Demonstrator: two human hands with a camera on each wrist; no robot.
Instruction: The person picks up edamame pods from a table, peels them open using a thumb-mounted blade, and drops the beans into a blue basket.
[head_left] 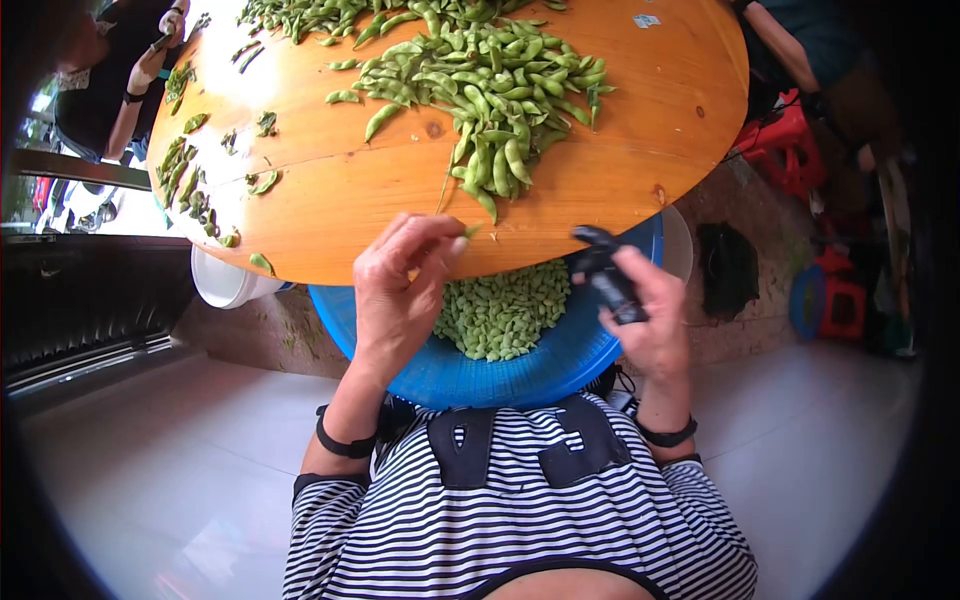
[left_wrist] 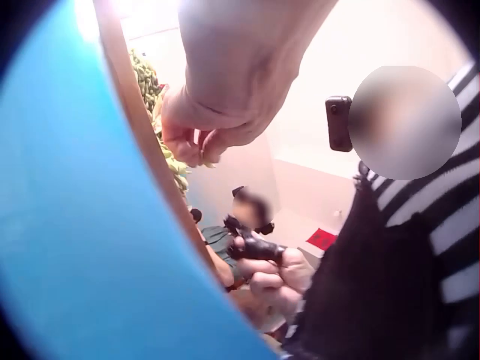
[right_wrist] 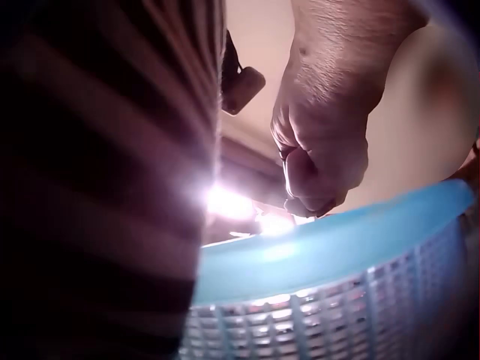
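Note:
Over the table's near edge, my left hand (head_left: pixel 398 285) pinches a small green piece (head_left: pixel 472 230) between thumb and forefinger; most of it is hidden by the fingertips. My right hand (head_left: pixel 652 312) grips a black hand-held tool (head_left: pixel 612 280) with a bent head, blurred here, above the basket's right side. The left wrist view also shows the black tool (left_wrist: pixel 259 249) in the curled fingers. Green soybean pods (head_left: pixel 490 90) lie heaped on the wooden table (head_left: pixel 330 215) beyond both hands. Below them, shelled green beans (head_left: pixel 505 310) fill the middle of a blue plastic basket (head_left: pixel 440 382).
Loose pods and leafy scraps (head_left: pixel 180 170) lie along the table's left side. A white bucket (head_left: pixel 222 278) stands under the left edge. Red stools (head_left: pixel 790 150) are at the right. Other people sit at the far left and far right, one with a hand (head_left: pixel 145 75) raised.

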